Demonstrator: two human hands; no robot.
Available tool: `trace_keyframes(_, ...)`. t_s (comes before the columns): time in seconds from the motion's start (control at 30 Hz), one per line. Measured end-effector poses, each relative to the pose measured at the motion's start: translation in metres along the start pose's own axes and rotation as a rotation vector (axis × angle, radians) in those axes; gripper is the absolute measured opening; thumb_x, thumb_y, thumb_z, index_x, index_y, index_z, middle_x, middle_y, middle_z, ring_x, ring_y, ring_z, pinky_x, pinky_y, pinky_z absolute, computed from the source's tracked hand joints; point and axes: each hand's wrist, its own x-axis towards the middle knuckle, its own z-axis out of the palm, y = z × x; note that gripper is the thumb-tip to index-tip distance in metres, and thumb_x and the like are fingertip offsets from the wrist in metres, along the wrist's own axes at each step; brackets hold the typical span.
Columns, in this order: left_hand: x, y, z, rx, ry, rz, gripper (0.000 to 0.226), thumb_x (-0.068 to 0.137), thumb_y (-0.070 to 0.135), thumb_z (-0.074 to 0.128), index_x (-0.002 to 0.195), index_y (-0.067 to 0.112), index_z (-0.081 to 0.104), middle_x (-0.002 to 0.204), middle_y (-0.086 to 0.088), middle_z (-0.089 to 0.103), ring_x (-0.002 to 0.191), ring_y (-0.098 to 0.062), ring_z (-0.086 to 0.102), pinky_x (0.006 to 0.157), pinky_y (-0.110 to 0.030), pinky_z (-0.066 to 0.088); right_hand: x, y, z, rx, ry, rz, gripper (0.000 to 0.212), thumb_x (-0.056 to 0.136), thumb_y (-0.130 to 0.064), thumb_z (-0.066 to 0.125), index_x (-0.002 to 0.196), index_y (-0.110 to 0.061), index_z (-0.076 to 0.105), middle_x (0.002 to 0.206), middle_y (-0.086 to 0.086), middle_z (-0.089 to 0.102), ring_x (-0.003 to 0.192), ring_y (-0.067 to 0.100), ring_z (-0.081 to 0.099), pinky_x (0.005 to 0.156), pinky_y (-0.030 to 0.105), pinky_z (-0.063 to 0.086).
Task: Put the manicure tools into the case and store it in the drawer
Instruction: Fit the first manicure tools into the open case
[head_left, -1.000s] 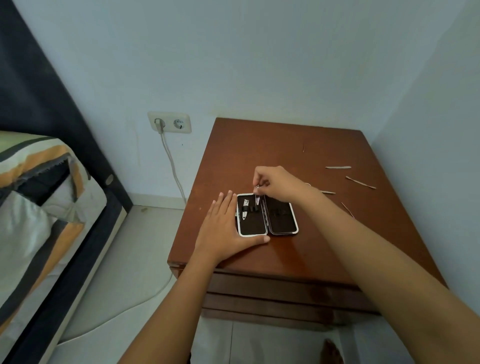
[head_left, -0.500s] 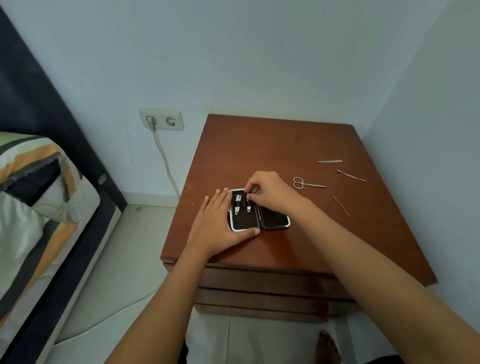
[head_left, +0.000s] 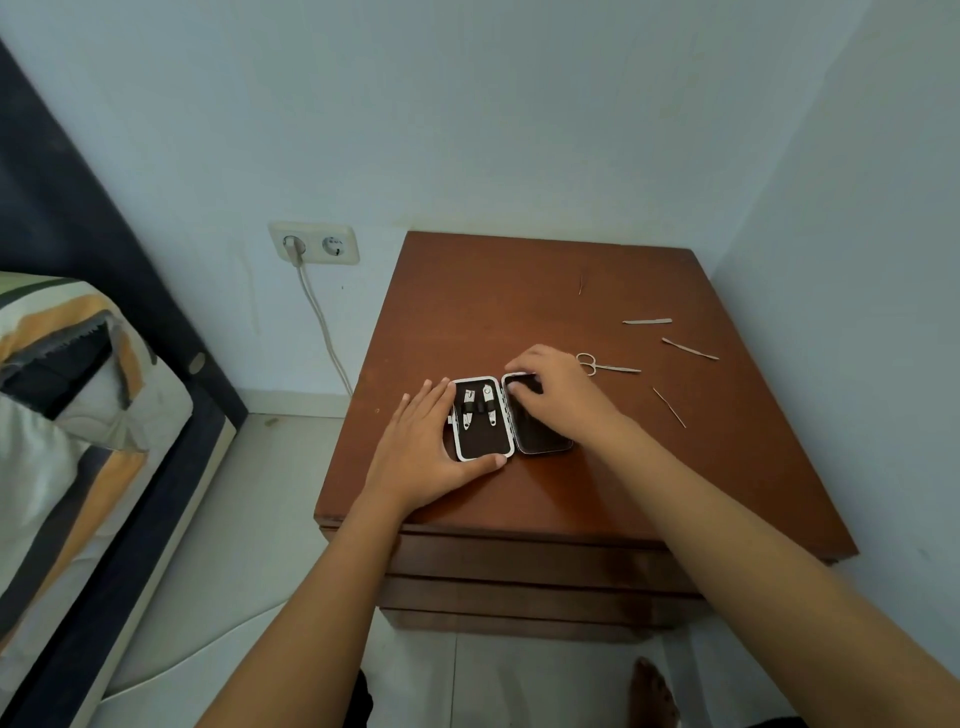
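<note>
The manicure case (head_left: 485, 449) lies open on the brown nightstand (head_left: 498, 291), white-rimmed with a dark lining. Two small clippers (head_left: 479, 406) sit under the strap in its left half. My left hand (head_left: 423, 449) lies flat against the case's left side, thumb hooked along its near edge, holding it. My right hand (head_left: 558, 395) hovers over the right half, fingertips at its far rim, holding nothing. Loose on the tabletop to the right lie small scissors (head_left: 607, 365), a nail file (head_left: 647, 321), a flat pusher (head_left: 690, 348) and a thin pick (head_left: 669, 407).
A thin needle-like tool (head_left: 580, 284) lies farther back. The closed drawer fronts (head_left: 519, 566) show below the top's near edge. Walls stand close behind and to the right. A socket with a plugged cable (head_left: 313, 244) and a bed (head_left: 78, 395) are at the left.
My right hand slid the second clipper under the strap, let go of it and shifted onto the case's right half. The scissors are now uncovered. My left hand stayed on the case.
</note>
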Motion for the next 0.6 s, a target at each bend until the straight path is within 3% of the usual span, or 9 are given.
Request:
trace_keyframes(0.1,0.0,0.0,0.001,-0.001,0.009,-0.005,0.116,0.058,0.086,0.043,0.148,0.019,0.018,0.156,0.007,0.018,0.144,-0.007,0.006,0.114,-0.026,-0.004,-0.004,0.025,-0.007,-0.05,0.154,0.19,0.031,0.089,-0.015,0.052,0.118,-0.006,0.059,0.121,0.01,0.055,0.117,0.027,0.047,0.098,0.034,0.037)
trace_keyframes(0.27,-0.001,0.0,0.0,0.007,0.006,-0.006,0.115,0.059,0.086,0.044,0.148,0.019,0.018,0.156,0.006,0.018,0.144,-0.007,0.007,0.115,-0.027,-0.003,-0.009,0.047,-0.006,-0.189,0.068,0.321,0.041,0.093,-0.02,0.047,0.131,-0.005,0.048,0.139,0.013,0.045,0.128,0.033,0.035,0.107,0.04,0.032)
trace_keyframes(0.53,0.0,0.002,0.0,-0.003,0.005,-0.011,0.113,0.06,0.085,0.048,0.148,0.019,0.019,0.156,0.006,0.019,0.144,-0.007,0.008,0.116,-0.028,-0.001,-0.016,0.046,-0.021,-0.069,0.063,0.149,0.019,0.083,0.001,0.053,0.094,-0.003,0.068,0.104,0.012,0.065,0.1,0.025,0.058,0.09,0.019,0.036)
trace_keyframes(0.6,-0.001,0.002,-0.001,-0.012,0.009,-0.012,0.113,0.06,0.084,0.048,0.148,0.019,0.02,0.156,0.006,0.019,0.144,-0.007,0.009,0.116,-0.028,-0.001,-0.021,0.046,-0.025,-0.059,0.031,0.113,0.017,0.082,0.001,0.056,0.09,-0.005,0.07,0.1,0.011,0.067,0.096,0.023,0.06,0.093,0.023,0.04)
